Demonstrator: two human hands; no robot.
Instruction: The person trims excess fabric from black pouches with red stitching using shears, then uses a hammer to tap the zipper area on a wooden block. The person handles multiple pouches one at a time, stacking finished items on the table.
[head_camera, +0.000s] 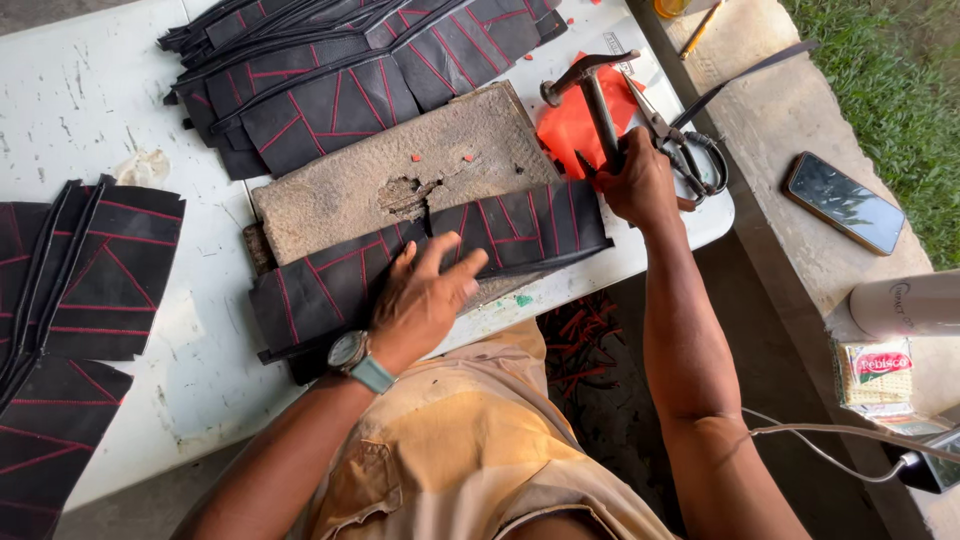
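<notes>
A long black leather strip with red stitching (520, 225) lies across a worn wooden board (400, 175) on the white table (90, 100). My left hand (425, 295), a watch on its wrist, presses flat on the middle of the strip. My right hand (637, 180) sits at the strip's right end and grips the handle of a claw hammer (592, 90), whose head points away from me. The fingers hide the lower part of the handle.
Stacks of similar black stitched pieces lie at the back (340, 60) and at the left (80, 290). Scissors (685, 150) and an orange sheet (570, 125) are near the hammer. A phone (845, 202), a bottle (905, 303) and a biscuit pack (875, 375) rest on the concrete ledge to the right.
</notes>
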